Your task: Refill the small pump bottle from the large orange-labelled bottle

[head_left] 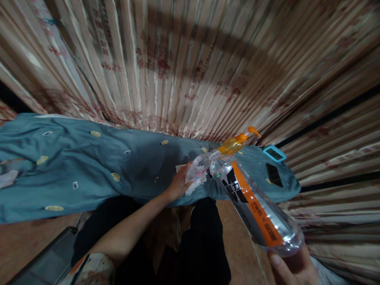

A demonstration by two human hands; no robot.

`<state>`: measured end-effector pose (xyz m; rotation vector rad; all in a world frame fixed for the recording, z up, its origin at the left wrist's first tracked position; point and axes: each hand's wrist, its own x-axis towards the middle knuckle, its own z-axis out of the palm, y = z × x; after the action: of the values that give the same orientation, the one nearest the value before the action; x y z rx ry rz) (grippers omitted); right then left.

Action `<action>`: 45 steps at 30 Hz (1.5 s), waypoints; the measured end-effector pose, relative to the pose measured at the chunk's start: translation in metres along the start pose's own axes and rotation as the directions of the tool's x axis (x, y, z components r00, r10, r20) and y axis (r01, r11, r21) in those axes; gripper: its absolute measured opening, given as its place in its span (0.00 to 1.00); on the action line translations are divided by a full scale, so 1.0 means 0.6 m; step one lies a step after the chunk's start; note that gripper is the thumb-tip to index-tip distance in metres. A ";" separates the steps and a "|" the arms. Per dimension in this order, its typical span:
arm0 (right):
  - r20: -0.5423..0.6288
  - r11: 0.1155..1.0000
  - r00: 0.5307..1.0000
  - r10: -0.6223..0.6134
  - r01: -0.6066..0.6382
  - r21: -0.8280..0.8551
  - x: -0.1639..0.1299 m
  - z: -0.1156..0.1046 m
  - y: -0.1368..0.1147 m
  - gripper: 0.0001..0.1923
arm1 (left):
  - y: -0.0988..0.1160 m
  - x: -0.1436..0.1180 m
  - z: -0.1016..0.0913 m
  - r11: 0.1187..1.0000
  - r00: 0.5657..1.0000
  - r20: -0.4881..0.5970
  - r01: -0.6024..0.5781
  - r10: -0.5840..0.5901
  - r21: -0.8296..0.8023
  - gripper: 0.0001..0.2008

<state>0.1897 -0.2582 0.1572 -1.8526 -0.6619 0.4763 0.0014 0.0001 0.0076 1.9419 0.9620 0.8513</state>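
The right hand (292, 267) is nearest the camera at the lower right, its thumb and fingers closed around the base of a clear plastic bottle (255, 206). The bottle tilts away from the hand, neck pointing forward and left toward the table. It carries a black and orange label; what shows through the wall looks clear, though how full it is cannot be told. I judge it light and fairly stiff but smooth and slippery, so a wrap around the labelled middle would hold it more surely than the rounded base.

Ahead of the left forearm, the left hand (178, 184) rests on the table edge, fingers pinching a small clear bag (197, 170) at the bottle's mouth. The bag is thin, soft and crinkly, best held by its rim. Its contents cannot be made out.

Just beyond the bag stands an orange pump bottle (234, 144), holding amber liquid. Right of it, past the bottle's neck, lie a small blue-framed timer (274, 153) and a dark phone (273, 175), both flat on the blue cloth (74, 166). Behind everything hangs a striped curtain (190, 67).
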 end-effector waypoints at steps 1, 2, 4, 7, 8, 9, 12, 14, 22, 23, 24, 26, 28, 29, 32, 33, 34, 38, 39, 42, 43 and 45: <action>-0.002 1.000 1.000 0.003 -0.003 0.005 0.000 0.000 0.001 0.55 | 0.000 0.000 0.000 1.000 1.000 0.000 0.000 0.000 0.000 0.40; -0.003 1.000 1.000 0.002 -0.002 0.008 0.001 -0.001 0.003 0.56 | 0.000 0.000 0.000 1.000 1.000 -0.001 0.001 -0.001 0.000 0.40; 0.010 1.000 1.000 -0.013 0.013 -0.003 0.001 -0.002 0.006 0.54 | -0.002 0.000 0.001 1.000 1.000 0.005 0.002 -0.002 0.000 0.40; 0.021 0.999 0.999 -0.029 0.029 -0.028 0.002 -0.003 0.006 0.51 | -0.006 0.000 0.004 1.000 1.000 0.006 -0.009 0.009 0.004 0.40; 0.010 0.999 1.000 -0.023 0.023 -0.027 0.001 -0.002 0.004 0.51 | -0.008 0.000 0.005 1.000 1.000 0.002 -0.019 0.019 0.005 0.40; -0.006 1.000 1.000 -0.012 0.012 -0.018 0.001 -0.001 0.002 0.51 | -0.009 0.000 0.006 1.000 1.000 -0.003 -0.029 0.029 0.006 0.40; -0.036 0.999 0.999 0.020 -0.019 0.025 -0.001 0.005 -0.004 0.54 | -0.010 0.000 0.006 0.999 0.998 -0.013 -0.053 0.053 0.004 0.40; -0.032 0.999 0.999 0.016 -0.015 0.030 -0.002 0.006 -0.006 0.53 | -0.010 0.000 0.005 0.999 0.998 -0.013 -0.053 0.053 0.001 0.40; 0.012 0.998 0.999 -0.049 0.050 -0.031 0.002 -0.003 0.007 0.49 | -0.011 0.000 0.005 0.999 0.999 -0.003 -0.047 0.047 -0.002 0.40; 0.018 0.998 0.998 -0.053 0.053 -0.033 0.002 -0.002 0.007 0.49 | -0.011 0.000 0.005 0.999 0.999 0.000 -0.043 0.043 0.002 0.40; 0.018 0.998 0.999 -0.049 0.050 -0.028 0.001 -0.002 0.005 0.50 | -0.010 0.000 0.005 0.999 0.999 0.003 -0.039 0.039 0.007 0.40; 0.014 0.999 0.999 -0.033 0.033 -0.001 -0.001 0.001 0.000 0.51 | -0.008 -0.001 0.003 1.000 1.000 0.008 -0.028 0.028 0.012 0.40; 0.012 1.000 1.000 -0.014 0.014 0.017 -0.003 0.003 -0.004 0.52 | -0.005 -0.001 0.002 1.000 1.000 0.010 -0.019 0.019 0.011 0.40; 0.012 1.000 1.000 -0.009 0.009 0.018 -0.003 0.003 -0.004 0.52 | -0.004 -0.001 0.001 1.000 1.000 0.007 -0.018 0.018 0.007 0.40; 0.023 1.000 1.000 -0.020 0.019 0.003 -0.001 0.000 0.002 0.50 | -0.003 -0.001 0.001 1.000 1.000 -0.003 -0.025 0.025 -0.005 0.40; 0.028 1.000 0.999 -0.031 0.031 -0.003 0.000 -0.002 0.005 0.49 | -0.003 0.000 0.001 1.000 1.000 -0.006 -0.028 0.028 -0.008 0.39; 0.036 0.999 0.998 -0.042 0.043 -0.010 0.001 -0.004 0.009 0.49 | -0.003 0.000 0.001 1.000 1.000 -0.004 -0.029 0.029 -0.008 0.40; 0.037 0.999 0.998 -0.045 0.046 -0.021 0.004 -0.007 0.013 0.48 | 0.003 0.000 -0.001 1.000 1.000 0.007 -0.004 0.004 -0.005 0.40; 0.028 0.999 0.999 -0.037 0.038 -0.018 0.003 -0.006 0.011 0.49 | 0.005 0.000 -0.001 1.000 1.000 0.008 0.005 -0.005 -0.003 0.39; -0.002 1.000 1.000 -0.011 0.011 -0.002 -0.001 0.001 0.000 0.52 | 0.009 0.000 -0.003 1.000 1.000 0.009 0.029 -0.029 0.002 0.39; -0.007 1.000 1.000 -0.004 0.004 0.004 -0.002 0.003 -0.003 0.53 | 0.010 0.000 -0.003 0.999 0.999 0.011 0.032 -0.032 0.003 0.39; -0.015 1.000 1.000 0.005 -0.005 0.013 -0.004 0.007 -0.010 0.54 | 0.009 0.000 -0.002 1.000 1.000 0.011 0.025 -0.025 0.001 0.39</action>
<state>0.1840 -0.2552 0.1612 -1.8443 -0.6427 0.4685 0.0022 -0.0016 0.0128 1.9288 0.9786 0.8258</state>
